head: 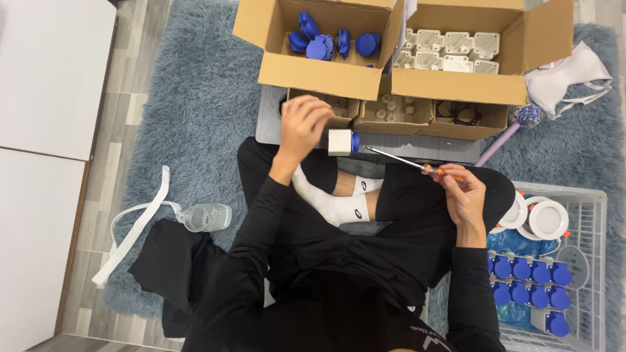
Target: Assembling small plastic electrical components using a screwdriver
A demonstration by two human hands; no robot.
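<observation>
On the shaggy rug (195, 98), left hand (301, 127) fingers pinch a boxy socket (343, 141) (white plastic), right hand (462, 189) fingers grip a screwdriver (407, 161).

shaggy blue-grey rug (195, 104), cardboard boxes (326, 72), water bottle (205, 217), white basket (587, 215)

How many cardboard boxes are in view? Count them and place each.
5. Two large ones at the top: blue-lid box, white-housing box. Three small ones in a row below them: left small box, middle small box, right small box. The left hand partly hides the left one.

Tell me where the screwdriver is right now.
In the head view, the screwdriver is in the right hand, its tip pointing toward the white-and-blue socket held by the left hand.
</observation>
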